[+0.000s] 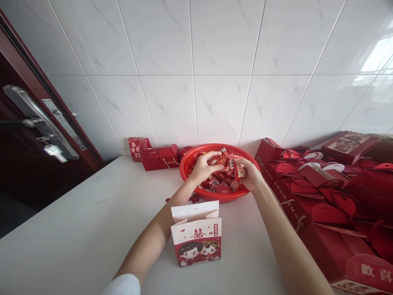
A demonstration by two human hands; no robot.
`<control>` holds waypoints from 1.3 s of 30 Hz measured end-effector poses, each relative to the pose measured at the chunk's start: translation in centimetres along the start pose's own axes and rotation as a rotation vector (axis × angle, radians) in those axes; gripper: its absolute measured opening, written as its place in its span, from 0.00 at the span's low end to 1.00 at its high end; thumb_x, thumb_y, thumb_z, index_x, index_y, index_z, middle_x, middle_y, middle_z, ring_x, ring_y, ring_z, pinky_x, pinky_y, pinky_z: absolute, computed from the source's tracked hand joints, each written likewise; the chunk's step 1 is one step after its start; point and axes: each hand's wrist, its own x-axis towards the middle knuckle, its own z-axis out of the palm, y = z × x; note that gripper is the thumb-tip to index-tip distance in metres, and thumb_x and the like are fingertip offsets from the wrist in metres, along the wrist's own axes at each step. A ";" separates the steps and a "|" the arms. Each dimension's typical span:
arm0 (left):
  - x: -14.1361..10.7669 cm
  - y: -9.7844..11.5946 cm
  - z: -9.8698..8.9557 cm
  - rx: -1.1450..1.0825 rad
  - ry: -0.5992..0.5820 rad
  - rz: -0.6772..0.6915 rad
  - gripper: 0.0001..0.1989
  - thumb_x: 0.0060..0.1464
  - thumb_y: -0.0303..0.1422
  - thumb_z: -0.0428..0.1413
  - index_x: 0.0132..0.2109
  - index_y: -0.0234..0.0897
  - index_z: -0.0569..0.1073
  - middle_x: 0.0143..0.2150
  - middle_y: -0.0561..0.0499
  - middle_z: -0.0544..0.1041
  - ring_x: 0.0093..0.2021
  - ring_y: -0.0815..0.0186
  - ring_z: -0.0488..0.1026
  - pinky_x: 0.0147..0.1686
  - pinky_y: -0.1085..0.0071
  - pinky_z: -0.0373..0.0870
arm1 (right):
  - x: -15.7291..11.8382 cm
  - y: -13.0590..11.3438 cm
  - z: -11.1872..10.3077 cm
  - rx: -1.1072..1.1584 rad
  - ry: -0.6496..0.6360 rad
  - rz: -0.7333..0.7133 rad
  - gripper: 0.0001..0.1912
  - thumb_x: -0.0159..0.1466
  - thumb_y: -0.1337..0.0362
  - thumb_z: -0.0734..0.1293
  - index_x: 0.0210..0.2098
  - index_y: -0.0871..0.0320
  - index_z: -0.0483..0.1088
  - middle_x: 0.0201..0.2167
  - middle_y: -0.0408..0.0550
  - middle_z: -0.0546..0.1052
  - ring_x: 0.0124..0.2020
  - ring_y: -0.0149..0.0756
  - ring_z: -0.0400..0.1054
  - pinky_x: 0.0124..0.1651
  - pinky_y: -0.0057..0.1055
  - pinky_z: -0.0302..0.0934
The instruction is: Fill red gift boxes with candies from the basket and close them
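Note:
Wrapped candies [221,177], mostly red, fill a round red plastic basket [221,198] near the wall. Over its left side, my left hand [205,167] curls thumb and fingers around a wrapped candy among the others. My right hand [251,176], at the basket's right side, grips a red and white wrapped candy [240,170] between thumb and fingers. Closer to me, between my forearms, a white and red paper gift box [196,241] stands upright with its top open. Two cartoon figures are printed on its front; its inside bottom is hidden.
Many red gift boxes [294,192] with rounded flaps crowd the right side. Smaller red boxes [159,158] and a patterned red packet [138,149] stand by the tiled wall [166,102]. A dark red door with a metal handle [43,119] is at left, beyond the white tabletop [92,217].

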 end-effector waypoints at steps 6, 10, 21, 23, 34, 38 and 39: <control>-0.1 0.1 -0.1 -0.027 0.012 -0.033 0.16 0.52 0.31 0.63 0.49 0.38 0.77 0.57 0.46 0.78 0.59 0.57 0.73 0.61 0.61 0.67 | 0.0 0.0 0.0 0.032 0.016 -0.023 0.10 0.51 0.71 0.71 0.35 0.61 0.77 0.30 0.46 0.82 0.28 0.36 0.77 0.30 0.28 0.69; 0.0 -0.1 -0.1 -0.013 0.026 -0.009 0.15 0.53 0.31 0.63 0.49 0.37 0.77 0.56 0.46 0.79 0.59 0.56 0.73 0.61 0.61 0.67 | 0.0 0.0 0.0 -0.004 0.016 -0.018 0.10 0.52 0.70 0.70 0.35 0.60 0.78 0.30 0.46 0.83 0.28 0.36 0.76 0.30 0.28 0.69; -0.3 0.2 -0.1 -0.095 0.054 0.010 0.16 0.49 0.35 0.65 0.45 0.37 0.78 0.53 0.44 0.79 0.57 0.54 0.73 0.60 0.58 0.67 | 0.2 0.1 -0.6 -0.060 -0.051 -0.021 0.11 0.49 0.64 0.74 0.33 0.58 0.78 0.31 0.45 0.83 0.35 0.42 0.78 0.36 0.32 0.70; -0.3 0.3 -0.1 -0.105 0.045 -0.029 0.16 0.50 0.36 0.64 0.46 0.37 0.78 0.53 0.44 0.79 0.57 0.54 0.74 0.58 0.58 0.68 | 0.2 0.0 -0.5 -0.062 -0.044 -0.028 0.12 0.49 0.64 0.74 0.34 0.58 0.78 0.31 0.45 0.83 0.35 0.41 0.78 0.38 0.32 0.70; -0.3 2.7 -3.2 -0.078 -0.110 -0.114 0.23 0.51 0.34 0.63 0.55 0.39 0.76 0.61 0.45 0.75 0.59 0.56 0.72 0.58 0.60 0.70 | 0.1 -0.2 -0.6 -0.065 -0.024 -0.078 0.11 0.49 0.62 0.75 0.33 0.57 0.77 0.31 0.44 0.82 0.36 0.41 0.77 0.40 0.33 0.70; -2.4 7.2 -6.0 -0.052 -0.308 -0.092 0.18 0.51 0.36 0.66 0.49 0.34 0.78 0.47 0.43 0.82 0.46 0.58 0.79 0.48 0.61 0.76 | -0.4 -1.0 -0.3 -0.129 -0.077 -0.116 0.13 0.49 0.61 0.74 0.35 0.56 0.78 0.29 0.43 0.82 0.33 0.40 0.77 0.37 0.33 0.70; -3.1 8.4 -6.7 -0.025 -0.385 -0.065 0.15 0.52 0.35 0.66 0.46 0.34 0.79 0.44 0.44 0.82 0.43 0.59 0.79 0.46 0.62 0.76 | -0.6 -1.2 -0.1 -0.142 -0.090 -0.125 0.14 0.50 0.61 0.74 0.36 0.56 0.78 0.29 0.43 0.81 0.31 0.39 0.76 0.36 0.33 0.69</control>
